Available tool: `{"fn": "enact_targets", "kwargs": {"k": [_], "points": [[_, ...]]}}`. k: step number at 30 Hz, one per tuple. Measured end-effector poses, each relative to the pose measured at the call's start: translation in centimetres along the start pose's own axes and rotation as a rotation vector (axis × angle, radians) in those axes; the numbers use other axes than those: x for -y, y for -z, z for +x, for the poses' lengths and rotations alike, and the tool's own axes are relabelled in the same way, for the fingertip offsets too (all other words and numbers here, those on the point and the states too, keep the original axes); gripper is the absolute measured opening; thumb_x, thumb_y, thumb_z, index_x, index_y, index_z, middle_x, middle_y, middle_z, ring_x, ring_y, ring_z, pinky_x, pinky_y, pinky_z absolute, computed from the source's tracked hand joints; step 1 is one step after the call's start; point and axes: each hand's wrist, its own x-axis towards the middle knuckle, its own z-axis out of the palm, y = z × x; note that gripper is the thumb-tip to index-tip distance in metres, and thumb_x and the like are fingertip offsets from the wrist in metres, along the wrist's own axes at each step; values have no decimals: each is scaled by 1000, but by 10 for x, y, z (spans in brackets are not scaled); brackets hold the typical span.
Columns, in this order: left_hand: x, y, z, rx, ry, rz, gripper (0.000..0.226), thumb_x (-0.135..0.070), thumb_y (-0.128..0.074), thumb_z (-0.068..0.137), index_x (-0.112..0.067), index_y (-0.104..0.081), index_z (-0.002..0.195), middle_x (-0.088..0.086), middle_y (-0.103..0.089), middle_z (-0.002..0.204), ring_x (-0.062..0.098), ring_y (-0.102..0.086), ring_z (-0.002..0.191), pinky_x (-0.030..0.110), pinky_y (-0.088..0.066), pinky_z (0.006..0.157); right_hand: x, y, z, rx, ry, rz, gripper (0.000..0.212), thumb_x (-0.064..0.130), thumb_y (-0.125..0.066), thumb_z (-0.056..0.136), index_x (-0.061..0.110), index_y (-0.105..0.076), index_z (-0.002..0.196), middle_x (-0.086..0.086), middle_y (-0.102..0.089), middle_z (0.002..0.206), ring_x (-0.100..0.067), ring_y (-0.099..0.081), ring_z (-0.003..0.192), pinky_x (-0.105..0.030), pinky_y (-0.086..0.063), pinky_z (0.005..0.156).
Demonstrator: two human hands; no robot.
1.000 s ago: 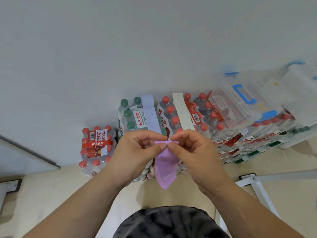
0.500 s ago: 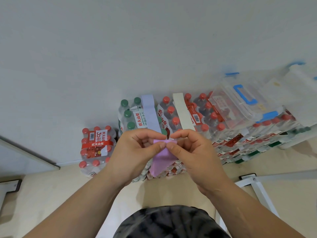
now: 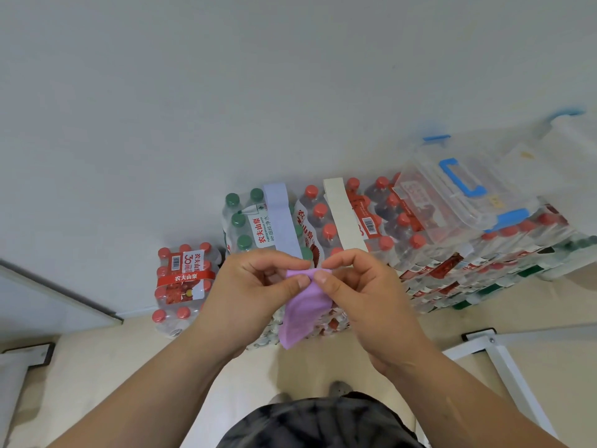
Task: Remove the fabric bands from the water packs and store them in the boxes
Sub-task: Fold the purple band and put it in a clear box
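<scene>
From the head view, a plain pale wall (image 3: 226, 92) fills the upper half of the scene and meets a beige floor (image 3: 323, 360) below. Against the wall's foot stand stacked water packs (image 3: 436, 273), red-capped and green-capped, shrink-wrapped, running off to the right. A lavender band (image 3: 280, 221) crosses the top of the green-capped pack, and a cream band (image 3: 342, 218) crosses the red-capped pack just beside it. A clear plastic box (image 3: 429, 205) with a blue handle rests tilted on the packs farther right. Something pale with a blue clip beyond it may be a second box, but it is too blurred to tell. A small pack (image 3: 184, 282) stands apart on the floor at the left, near a grey panel edge (image 3: 58, 292). A white metal frame (image 3: 507, 363) lies on the floor at the right. In front of the packs, the left hand (image 3: 248, 295) and right hand (image 3: 365, 299) meet, each pinching between thumb and forefinger the top edge of a purple fabric band (image 3: 305, 310), which hangs down between them, clear of the packs.
</scene>
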Motion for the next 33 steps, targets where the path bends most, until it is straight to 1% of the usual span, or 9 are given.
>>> {"fn": "enact_targets", "kwargs": {"k": [4, 9, 13, 15, 17, 20, 22, 28, 33], "points": [[-5, -12, 0, 0, 27, -62, 16, -10, -77, 76, -24, -82, 84, 7, -77, 80, 23, -73, 74, 28, -60, 65, -2, 11, 6, 17, 4, -6, 10, 10, -73, 90, 15, -70, 97, -9, -77, 81, -25, -75, 80, -39, -62, 75], [-6, -35, 9, -96, 85, -68, 10, -16, -76, 73, -18, -81, 82, 13, -76, 80, 29, -72, 74, 28, -60, 63, -1, 30, 17, 79, -36, 19, 12, 21, -74, 89, 23, -67, 98, -7, -79, 88, -25, -74, 90, -43, -60, 81], [-11, -59, 18, -150, 36, 2, 17, -27, -78, 66, -22, -81, 82, 8, -75, 76, 29, -71, 75, 34, -62, 68, 7, 58, 28, 98, -31, 9, 36, 45, -76, 72, 24, -66, 99, -12, -78, 90, -30, -75, 93, -51, -60, 89], [-14, -75, 24, -165, 29, -9, 16, -21, -78, 69, -25, -80, 84, 5, -74, 73, 21, -70, 70, 27, -59, 65, 10, 72, 34, 109, -14, 9, 29, 43, -76, 72, 26, -67, 94, -9, -79, 89, -29, -76, 89, -49, -62, 84], [-17, -90, 31, -160, 36, -11, 22, -11, -76, 77, -26, -78, 94, 9, -75, 76, 25, -72, 73, 27, -58, 67, 13, 87, 42, 111, 3, 11, 19, 40, -75, 74, 31, -67, 89, -6, -79, 87, -25, -76, 84, -44, -61, 76], [-22, -115, 41, -179, 49, -11, 21, -4, -73, 83, -21, -77, 96, 12, -76, 78, 35, -72, 77, 42, -62, 67, 14, 110, 53, 95, 44, 52, 14, 23, -77, 84, 28, -66, 91, -6, -79, 83, -20, -75, 78, -37, -59, 71], [-24, -132, 48, -221, 51, -10, 17, -3, -72, 84, -13, -77, 97, 13, -77, 79, 40, -71, 79, 49, -59, 69, 15, 125, 61, 89, 55, 45, 24, 14, -76, 88, 30, -63, 100, -7, -79, 83, -22, -75, 80, -38, -59, 77], [-26, -177, 64, -329, 60, -97, 18, -9, -75, 80, -9, -78, 97, 15, -77, 88, 36, -73, 89, 43, -61, 80, 18, 170, 81, 146, 88, 1, 38, 4, -77, 86, 32, -64, 108, -12, -76, 82, -35, -74, 85, -48, -61, 82], [-35, -202, 70, -359, 65, -154, 11, -2, -71, 84, -7, -76, 92, 6, -77, 76, 12, -70, 68, 21, -54, 59, 23, 189, 92, 169, 130, 4, 37, 8, -81, 83, 34, -66, 105, -24, -70, 85, -42, -70, 88, -57, -59, 84]]}}
